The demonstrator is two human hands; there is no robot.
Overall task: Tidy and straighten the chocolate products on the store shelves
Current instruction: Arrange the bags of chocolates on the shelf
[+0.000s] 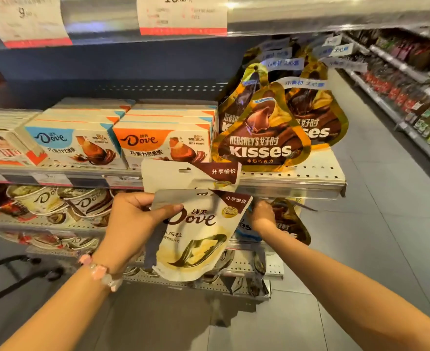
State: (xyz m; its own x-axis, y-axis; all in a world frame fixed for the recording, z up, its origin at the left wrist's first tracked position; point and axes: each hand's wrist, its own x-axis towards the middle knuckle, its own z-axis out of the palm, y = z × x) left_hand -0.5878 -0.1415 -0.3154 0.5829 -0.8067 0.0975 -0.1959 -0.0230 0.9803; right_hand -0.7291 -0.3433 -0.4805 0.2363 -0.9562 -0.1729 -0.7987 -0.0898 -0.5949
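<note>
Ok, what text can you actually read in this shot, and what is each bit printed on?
"Dove", "分享愉悦": white Dove pouch gripped by the left hand.
"HERSHEY'S 好时 KISSES": gold teardrop bag.
"Dove": blue-topped box and orange-topped box.
"Dove": cream tubs.
"16.80": upper price tag.
Other price tags and small print: blurred.

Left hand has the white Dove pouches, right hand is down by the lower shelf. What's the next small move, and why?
Probably bring the right hand back to the Dove pouches and square them. The left hand pinches the front pouch by its top corner, so it hangs tilted, and a second pouch sticks up unevenly behind it. Two hands would line up the edges before shelving.
</note>
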